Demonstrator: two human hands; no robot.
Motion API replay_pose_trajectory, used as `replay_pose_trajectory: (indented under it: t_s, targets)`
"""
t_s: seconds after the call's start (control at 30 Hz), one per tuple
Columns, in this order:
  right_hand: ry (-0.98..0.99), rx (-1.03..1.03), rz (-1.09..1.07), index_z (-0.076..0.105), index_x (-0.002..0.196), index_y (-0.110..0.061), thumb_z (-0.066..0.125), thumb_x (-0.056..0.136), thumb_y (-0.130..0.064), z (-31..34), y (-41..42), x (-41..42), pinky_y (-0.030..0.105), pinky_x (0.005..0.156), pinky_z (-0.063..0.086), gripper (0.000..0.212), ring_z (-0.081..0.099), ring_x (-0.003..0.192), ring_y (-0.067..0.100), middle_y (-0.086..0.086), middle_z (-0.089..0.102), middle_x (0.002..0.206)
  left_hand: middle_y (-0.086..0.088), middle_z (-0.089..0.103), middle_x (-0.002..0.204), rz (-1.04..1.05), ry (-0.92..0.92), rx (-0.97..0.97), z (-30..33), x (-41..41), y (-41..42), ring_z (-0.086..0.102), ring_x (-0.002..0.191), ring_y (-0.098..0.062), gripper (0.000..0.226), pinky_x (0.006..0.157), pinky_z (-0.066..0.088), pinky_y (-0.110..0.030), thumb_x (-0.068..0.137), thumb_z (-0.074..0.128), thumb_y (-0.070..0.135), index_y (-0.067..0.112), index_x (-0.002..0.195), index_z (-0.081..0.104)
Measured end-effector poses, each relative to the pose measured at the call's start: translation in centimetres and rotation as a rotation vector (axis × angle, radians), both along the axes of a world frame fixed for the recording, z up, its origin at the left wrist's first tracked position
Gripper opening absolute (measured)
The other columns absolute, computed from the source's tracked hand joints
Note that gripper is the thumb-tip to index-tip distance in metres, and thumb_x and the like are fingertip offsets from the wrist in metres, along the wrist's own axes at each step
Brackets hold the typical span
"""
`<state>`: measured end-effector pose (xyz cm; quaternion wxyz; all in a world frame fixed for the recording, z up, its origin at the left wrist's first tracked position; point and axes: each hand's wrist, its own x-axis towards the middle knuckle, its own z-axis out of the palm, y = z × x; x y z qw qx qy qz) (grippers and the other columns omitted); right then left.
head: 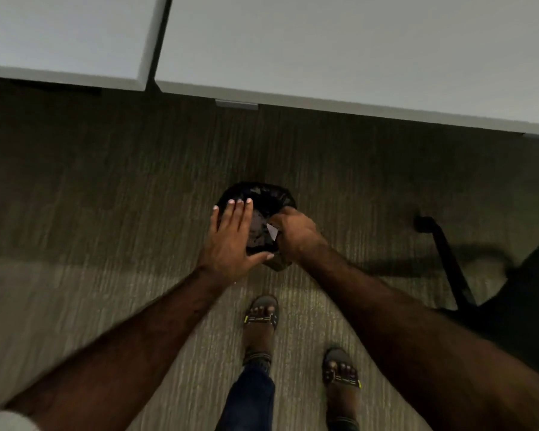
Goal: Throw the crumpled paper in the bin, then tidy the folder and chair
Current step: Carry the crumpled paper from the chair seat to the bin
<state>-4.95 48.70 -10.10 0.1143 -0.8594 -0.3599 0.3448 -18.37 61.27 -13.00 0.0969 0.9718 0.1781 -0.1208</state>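
Note:
A small bin [260,209] lined with a black bag stands on the carpet straight ahead of my feet. My left hand [231,237] is spread flat with straight fingers over the bin's left rim. My right hand [294,233] hovers over the bin's right side with its fingers curled down around crumpled white paper [273,230], of which only a small corner shows. The black chair [495,281] stands at the right edge, partly cut off. No folder is in view.
Two white desktops [324,48] run across the far side, with a dark gap between them. Grey striped carpet [106,213] covers the floor. My sandalled feet [260,315] stand just behind the bin.

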Motion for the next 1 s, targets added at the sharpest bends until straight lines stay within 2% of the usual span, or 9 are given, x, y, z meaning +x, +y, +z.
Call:
replay_pose_trajectory:
  t_s: [0.07,0.1,0.2,0.27,0.4,0.53,0.67,0.87,1.0]
  targets:
    - [0.008,0.013,0.001,0.067,0.134,-0.024,0.052,0.082,-0.048,-0.6,1.2,-0.2,0.04,0.098,0.053,0.059,0.06,0.118,0.035,0.013,0.06,0.132,-0.016,0.02,0.17,0.014,0.017,0.014,-0.1,-0.3,1.1,0.015,0.158,-0.033,0.128,0.126,0.007,-0.059,0.076,0.049,0.09,0.006,0.163,0.007]
    - [0.01,0.008,0.008,0.065,0.137,-0.024,0.049,0.081,-0.048,-0.8,1.5,-0.3,0.041,0.1,0.052,0.063,0.059,0.121,0.036,0.014,0.058,0.134,-0.016,0.02,0.169,0.02,0.021,0.018,-0.2,-0.4,1.5,0.016,0.157,-0.033,0.127,0.126,0.008,-0.06,0.076,0.048,0.09,0.006,0.163,0.007]
    - [-0.019,-0.015,0.026,0.057,0.145,-0.027,0.065,0.091,-0.038,-1.9,2.2,-0.4,0.043,0.103,0.05,0.056,0.055,0.126,0.037,0.014,0.053,0.143,-0.017,0.02,0.169,0.048,0.026,0.02,-0.5,-1.0,2.6,0.016,0.157,-0.034,0.127,0.126,0.009,-0.061,0.075,0.044,0.09,0.006,0.163,0.006]
    - [-0.023,-0.024,0.023,0.053,0.148,-0.03,0.072,0.089,-0.038,-2.5,2.3,-0.3,0.042,0.104,0.049,0.062,0.054,0.128,0.035,0.012,0.051,0.145,-0.017,0.018,0.17,0.054,0.033,0.03,-0.6,-1.2,3.1,0.014,0.158,-0.033,0.127,0.126,0.009,-0.061,0.076,0.043,0.091,0.006,0.163,0.004]
    - [-0.066,-0.03,0.011,0.044,0.153,-0.03,0.071,0.09,-0.042,-3.0,1.8,-0.2,0.044,0.104,0.05,0.07,0.055,0.127,0.036,0.012,0.05,0.145,-0.017,0.024,0.168,0.039,0.042,0.057,-0.7,-1.3,3.5,0.017,0.157,-0.034,0.128,0.125,0.012,-0.061,0.075,0.045,0.091,0.005,0.162,0.008]
    - [-0.113,0.035,-0.034,0.043,0.153,-0.029,0.072,0.089,-0.042,-2.7,0.1,-0.1,0.044,0.104,0.05,0.072,0.055,0.125,0.033,0.01,0.051,0.143,-0.019,0.028,0.166,-0.006,0.031,0.091,-0.6,-0.6,2.7,0.022,0.155,-0.036,0.128,0.124,0.015,-0.061,0.075,0.046,0.091,0.005,0.162,0.011]
    - [-0.169,0.095,-0.061,0.043,0.154,-0.028,0.073,0.088,-0.042,-2.1,-3.2,0.2,0.044,0.111,0.046,0.075,0.05,0.133,0.031,0.008,0.047,0.15,-0.019,0.026,0.166,-0.062,0.005,0.105,0.2,1.0,0.7,0.02,0.155,-0.035,0.127,0.125,0.014,-0.06,0.075,0.047,0.09,0.004,0.162,0.012]
    - [-0.293,0.112,-0.116,0.037,0.157,-0.031,0.068,0.09,-0.048,-0.5,-10.4,1.5,0.052,0.126,0.025,0.076,0.025,0.156,0.03,0.009,0.033,0.166,-0.019,0.019,0.169,-0.181,-0.019,0.141,2.1,4.9,-4.5,0.011,0.158,-0.036,0.125,0.125,0.011,-0.061,0.077,0.048,0.089,0.005,0.162,0.012]
    - [-0.376,0.091,-0.199,0.027,0.161,-0.034,0.058,0.089,-0.068,1.6,-16.6,3.3,0.055,0.129,0.01,0.085,0.005,0.161,0.026,0.005,0.016,0.172,-0.019,0.009,0.171,-0.248,-0.06,0.147,4.2,8.7,-9.6,0.002,0.159,-0.035,0.119,0.125,0.009,-0.06,0.081,0.031,0.091,0.008,0.163,0.007]
